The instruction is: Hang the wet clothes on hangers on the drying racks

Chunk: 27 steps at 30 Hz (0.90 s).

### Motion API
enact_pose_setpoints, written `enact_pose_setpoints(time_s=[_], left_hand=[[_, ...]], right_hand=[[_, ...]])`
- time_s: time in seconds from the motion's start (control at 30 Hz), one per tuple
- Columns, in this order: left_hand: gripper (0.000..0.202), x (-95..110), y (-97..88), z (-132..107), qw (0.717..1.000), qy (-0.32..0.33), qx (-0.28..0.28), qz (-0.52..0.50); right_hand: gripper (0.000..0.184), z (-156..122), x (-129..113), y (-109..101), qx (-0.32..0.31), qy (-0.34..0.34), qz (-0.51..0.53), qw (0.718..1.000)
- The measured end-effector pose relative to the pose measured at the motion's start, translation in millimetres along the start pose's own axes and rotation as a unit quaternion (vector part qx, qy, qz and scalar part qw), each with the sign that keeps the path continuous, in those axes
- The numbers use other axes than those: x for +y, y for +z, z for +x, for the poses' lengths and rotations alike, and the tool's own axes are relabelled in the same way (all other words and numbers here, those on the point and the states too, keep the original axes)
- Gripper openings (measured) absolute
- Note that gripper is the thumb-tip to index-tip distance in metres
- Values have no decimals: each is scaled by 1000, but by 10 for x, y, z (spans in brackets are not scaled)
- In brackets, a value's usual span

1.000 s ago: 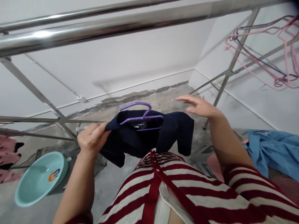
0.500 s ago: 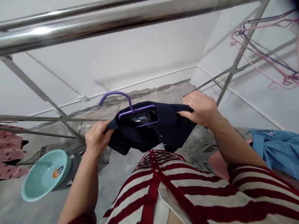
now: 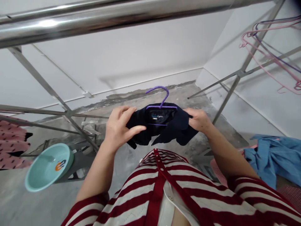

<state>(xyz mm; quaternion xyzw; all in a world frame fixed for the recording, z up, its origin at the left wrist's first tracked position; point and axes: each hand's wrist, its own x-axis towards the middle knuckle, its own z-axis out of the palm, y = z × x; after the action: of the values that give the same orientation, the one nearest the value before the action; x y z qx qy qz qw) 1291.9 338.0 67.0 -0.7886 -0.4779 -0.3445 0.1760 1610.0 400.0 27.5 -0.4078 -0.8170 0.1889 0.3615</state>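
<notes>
A dark navy collared shirt (image 3: 181, 124) hangs in front of my body on a purple hanger (image 3: 162, 107). The hanger's hook sticks up from the neck opening, and a label shows inside the collar. At the shirt's left shoulder is my left hand (image 3: 118, 127), open, with thumb and fingers apart against the cloth. My right hand (image 3: 198, 120) pinches the fabric at the right shoulder; its fingertips are partly hidden. Most of the hanger's arms lie inside the shirt.
Thick metal rails (image 3: 94, 22) cross above the shirt. Pink and purple hangers (image 3: 265, 51) hang at right. A light green basin (image 3: 47, 169) stands lower left, near pink spotted cloth (image 3: 11, 141). Blue clothing (image 3: 277, 157) lies over a pink basket (image 3: 217, 171) at right.
My left hand has let go of the collar edge and spread its fingers at the left shoulder. The hanger has shifted right and its hook now sits straighter. My right hand keeps hold.
</notes>
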Motion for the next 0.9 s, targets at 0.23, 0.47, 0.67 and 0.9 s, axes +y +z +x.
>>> enact_pose_setpoints(time_s=[0.23,0.47,0.67,0.9], left_hand=[[20,56,296,33,997,27,28,67],[19,168,216,103,999,26,14,-23],[20,164,248,89,997,14,-5,-69],[26,163,333,50,993,54,-95,-34]], right_hand=[[21,-14,-63,35,-9,-2,19,1000],[24,-23,51,127,-43,19,60,997],[28,-60,101,192,-62,12,51,997],[26,-48,74,131,-98,-53,39,993]])
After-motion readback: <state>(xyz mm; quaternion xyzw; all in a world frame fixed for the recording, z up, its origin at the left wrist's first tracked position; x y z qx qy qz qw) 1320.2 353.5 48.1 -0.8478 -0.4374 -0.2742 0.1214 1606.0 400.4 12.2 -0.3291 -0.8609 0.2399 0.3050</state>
